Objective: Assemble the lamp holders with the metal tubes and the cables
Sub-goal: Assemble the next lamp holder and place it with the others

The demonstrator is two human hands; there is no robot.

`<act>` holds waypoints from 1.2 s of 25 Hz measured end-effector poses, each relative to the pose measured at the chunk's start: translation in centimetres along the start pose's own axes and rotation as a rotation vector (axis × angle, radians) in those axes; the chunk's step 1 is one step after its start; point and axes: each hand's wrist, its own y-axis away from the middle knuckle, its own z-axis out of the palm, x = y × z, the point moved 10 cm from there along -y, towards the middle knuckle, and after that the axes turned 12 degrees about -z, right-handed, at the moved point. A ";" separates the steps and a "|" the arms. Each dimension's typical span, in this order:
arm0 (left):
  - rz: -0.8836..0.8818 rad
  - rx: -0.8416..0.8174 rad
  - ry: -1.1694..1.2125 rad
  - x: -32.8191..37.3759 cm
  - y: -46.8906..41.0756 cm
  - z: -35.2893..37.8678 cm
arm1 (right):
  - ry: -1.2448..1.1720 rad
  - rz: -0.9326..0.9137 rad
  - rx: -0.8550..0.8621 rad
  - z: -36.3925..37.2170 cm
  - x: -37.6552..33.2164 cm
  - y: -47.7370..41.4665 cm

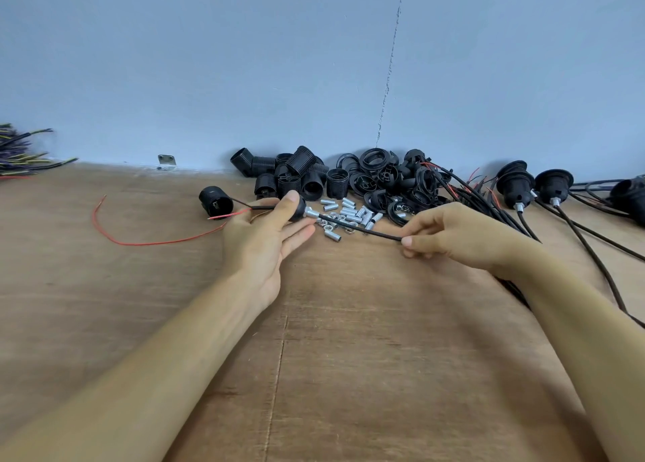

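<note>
1. Here, just left of the pile of metal tubes (349, 212), our left hand (265, 231) grips a black lamp holder cap (298, 208) between thumb and fingers, a metal tube (311, 213) jutting from it.
2. The black cable (359, 229) runs from that tube across the pile.
3. Right of the pile, our right hand (439, 233) pinches the cable in its fingertips.

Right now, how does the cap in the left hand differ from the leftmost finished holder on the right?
The cap is gripped by the left hand; the finished holder lies on the table. The cap is a small piece alone; the finished holder has a full body with a wide ring. The cap's cable is pinched by the right hand; the finished holder's lies on the table. Shared: both black, a metal tube where the cable exits.
</note>
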 end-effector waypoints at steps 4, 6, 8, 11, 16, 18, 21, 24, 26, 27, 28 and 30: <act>0.011 0.010 -0.004 0.1 0.1 -0.1 | 0.155 0.084 0.164 -3.6 2.5 0.3; 0.021 -0.012 -0.031 -0.1 0.3 0.4 | 0.181 0.142 0.185 -4.3 3.6 0.6; 0.014 -0.046 -0.064 -0.5 0.4 0.9 | 0.222 0.183 0.195 -4.7 4.2 0.9; -0.028 -0.100 -0.149 -1.4 0.5 1.5 | 0.284 0.250 0.262 -6.0 4.6 1.3; -0.064 -0.198 -0.287 -2.7 1.1 2.8 | 0.531 0.321 0.308 -6.7 3.1 1.9; -0.087 -0.226 -0.297 -3.2 1.3 3.3 | 0.558 0.116 0.490 -6.1 -0.9 1.6; -0.126 -0.255 -0.332 -3.9 1.5 3.8 | 0.349 -0.222 0.559 -1.6 -6.0 0.6; -0.048 -0.222 -0.422 -3.5 1.5 3.6 | 0.305 -0.393 0.378 3.8 -7.6 -0.3; 0.002 -0.202 -0.477 -3.2 1.5 3.6 | 0.226 -0.437 0.373 4.5 -7.1 -0.4; 0.009 -0.201 -0.491 -3.3 1.4 3.6 | 0.203 -0.440 0.402 4.1 -6.8 -0.4; 0.012 -0.198 -0.507 -3.3 1.4 3.6 | 0.183 -0.435 0.435 3.8 -6.6 -0.4; 0.048 -0.175 -0.588 -3.2 1.4 3.7 | 0.145 -0.414 0.486 3.3 -6.4 -0.3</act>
